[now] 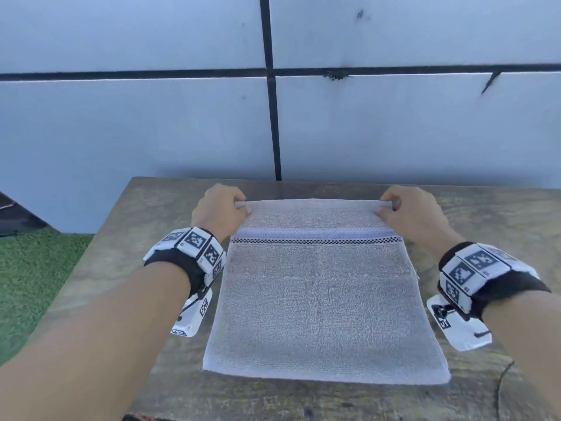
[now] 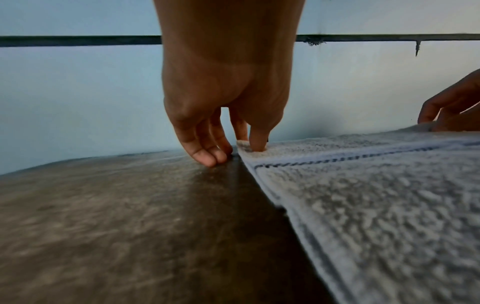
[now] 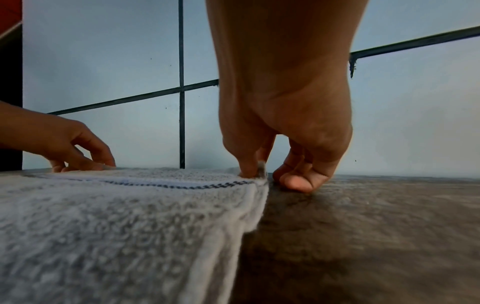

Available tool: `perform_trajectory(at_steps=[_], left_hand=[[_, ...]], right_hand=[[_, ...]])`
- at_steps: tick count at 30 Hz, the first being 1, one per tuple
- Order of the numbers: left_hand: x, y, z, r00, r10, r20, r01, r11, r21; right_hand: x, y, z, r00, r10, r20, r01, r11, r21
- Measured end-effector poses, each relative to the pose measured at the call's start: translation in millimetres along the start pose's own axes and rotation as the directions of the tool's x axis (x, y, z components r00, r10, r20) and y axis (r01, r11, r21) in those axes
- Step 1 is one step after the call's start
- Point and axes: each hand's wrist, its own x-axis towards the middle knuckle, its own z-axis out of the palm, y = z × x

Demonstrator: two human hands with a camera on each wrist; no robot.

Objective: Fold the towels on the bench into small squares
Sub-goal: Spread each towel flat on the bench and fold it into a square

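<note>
A pale grey towel [image 1: 321, 302] with a blue band and a dark checked stripe lies flat on the wooden bench [image 1: 145, 226], folded double. My left hand [image 1: 223, 209] pinches its far left corner [image 2: 249, 147] between thumb and forefinger. The other left fingers [image 2: 207, 156] touch the bench beside the towel. My right hand [image 1: 403, 211] pinches the far right corner [image 3: 255, 171] the same way, its remaining fingers [image 3: 298, 181] curled down onto the wood. The far edge is slightly raised between both hands.
A pale tiled wall [image 1: 394, 123] with dark grout lines rises right behind the bench's far edge. Green turf [image 1: 27, 275] lies below the bench's left side. Bare wood [image 1: 501, 214] flanks the towel on both sides.
</note>
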Motion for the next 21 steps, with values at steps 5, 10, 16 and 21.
perform_trajectory(at_steps=[5, 10, 16, 21], left_hand=[[-10.3, 7.7, -12.8, 0.998, 0.045, 0.035, -0.042, 0.996, -0.076], [-30.7, 12.4, -49.3, 0.989, 0.145, -0.013, -0.144, 0.955, -0.261], [-67.7, 23.8, -114.1, 0.978, 0.21, 0.012, -0.188, 0.896, -0.402], [-95.4, 44.5, -161.9, 0.968, 0.251, -0.033, -0.25, 0.926, -0.284]], right_hand=[[-12.0, -9.2, -11.3, 0.998, -0.059, -0.014, 0.06, 0.996, 0.07], [-36.4, -12.7, -51.1, 0.984, -0.125, -0.124, 0.151, 0.963, 0.224], [-78.2, -14.7, -103.4, 0.979, -0.149, -0.137, 0.184, 0.938, 0.294], [-107.4, -33.4, -147.2, 0.966, -0.173, -0.193, 0.216, 0.948, 0.234]])
